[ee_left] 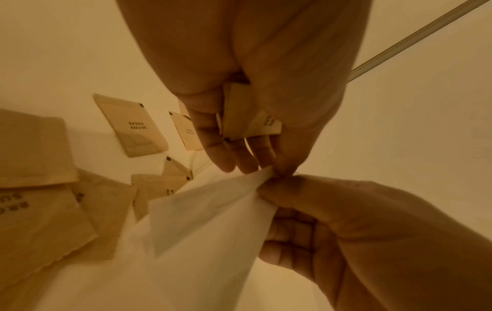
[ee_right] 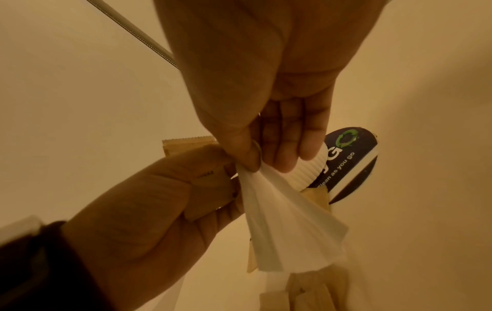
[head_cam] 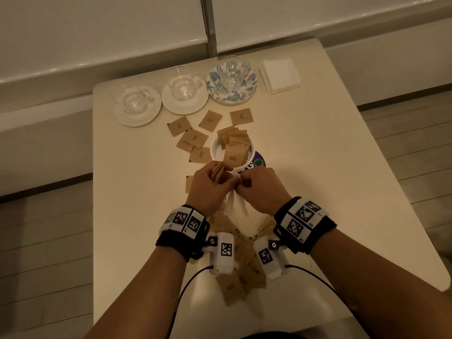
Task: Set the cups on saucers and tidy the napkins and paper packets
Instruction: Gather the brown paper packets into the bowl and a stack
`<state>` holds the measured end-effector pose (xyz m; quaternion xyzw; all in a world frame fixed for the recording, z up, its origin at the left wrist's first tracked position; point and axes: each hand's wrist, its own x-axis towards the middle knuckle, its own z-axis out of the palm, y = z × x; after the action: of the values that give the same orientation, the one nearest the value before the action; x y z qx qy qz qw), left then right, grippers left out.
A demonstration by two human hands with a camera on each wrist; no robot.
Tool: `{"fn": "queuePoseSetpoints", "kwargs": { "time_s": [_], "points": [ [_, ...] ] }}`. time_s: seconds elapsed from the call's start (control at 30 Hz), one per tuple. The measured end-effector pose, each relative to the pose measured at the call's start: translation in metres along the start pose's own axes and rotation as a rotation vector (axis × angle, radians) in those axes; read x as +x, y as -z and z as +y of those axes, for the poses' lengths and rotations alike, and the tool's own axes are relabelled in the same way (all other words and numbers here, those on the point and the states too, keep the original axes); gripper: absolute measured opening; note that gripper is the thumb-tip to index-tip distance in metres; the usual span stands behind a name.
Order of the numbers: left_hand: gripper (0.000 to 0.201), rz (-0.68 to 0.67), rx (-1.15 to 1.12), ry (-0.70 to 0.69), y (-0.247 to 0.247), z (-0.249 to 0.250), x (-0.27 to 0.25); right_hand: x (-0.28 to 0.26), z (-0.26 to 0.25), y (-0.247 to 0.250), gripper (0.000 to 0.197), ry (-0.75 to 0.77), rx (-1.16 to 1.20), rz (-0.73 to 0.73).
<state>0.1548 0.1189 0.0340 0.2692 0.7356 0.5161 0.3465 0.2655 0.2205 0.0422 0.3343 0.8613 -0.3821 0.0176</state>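
My left hand [head_cam: 210,184] grips a small bunch of brown sugar packets [head_cam: 218,172] against its palm, just in front of the white ribbed cup [head_cam: 216,152] that holds more packets. My right hand [head_cam: 259,189] pinches the gathered corner of a white napkin [head_cam: 234,206], which hangs down between the two hands. In the left wrist view the left hand [ee_left: 255,160] touches that napkin [ee_left: 213,221] at the pinch, with its packets [ee_left: 239,117] tucked under the fingers. The right wrist view shows the right hand [ee_right: 266,151] gripping the napkin [ee_right: 287,231]. Three glass cups [head_cam: 183,84] stand on saucers [head_cam: 186,106] at the back.
A napkin stack [head_cam: 280,74] sits at the back right of the cream table [head_cam: 318,167]. Loose packets [head_cam: 203,138] lie left of the ribbed cup, and several more [head_cam: 234,285] lie under my wrists. A dark round sticker [head_cam: 259,162] is beside the cup.
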Motion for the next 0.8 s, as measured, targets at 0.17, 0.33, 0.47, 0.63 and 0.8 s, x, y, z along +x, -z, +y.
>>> {"fn": "queuePoseSetpoints", "kwargs": {
  "time_s": [0.17,0.33,0.47,0.63,0.8],
  "points": [
    [0.032,-0.022,0.056,-0.010,0.005,-0.001,0.002,-0.001,-0.002,0.002,0.027,0.033,0.054,-0.129],
    [0.028,-0.038,0.065,-0.020,0.009,0.001,0.004,0.000,-0.002,0.007,0.011,0.072,0.111,-0.194],
    [0.023,-0.066,-0.039,0.027,0.015,0.003,0.001,0.003,0.009,0.010,0.023,-0.044,0.254,-0.024],
    [0.020,-0.159,-0.231,0.056,0.024,0.008,-0.006,0.004,0.014,0.010,0.044,-0.109,0.707,-0.070],
    [0.019,-0.223,-0.303,0.045,0.033,0.020,-0.002,0.009,0.012,0.011,0.042,-0.126,0.910,-0.204]
  ]
}}
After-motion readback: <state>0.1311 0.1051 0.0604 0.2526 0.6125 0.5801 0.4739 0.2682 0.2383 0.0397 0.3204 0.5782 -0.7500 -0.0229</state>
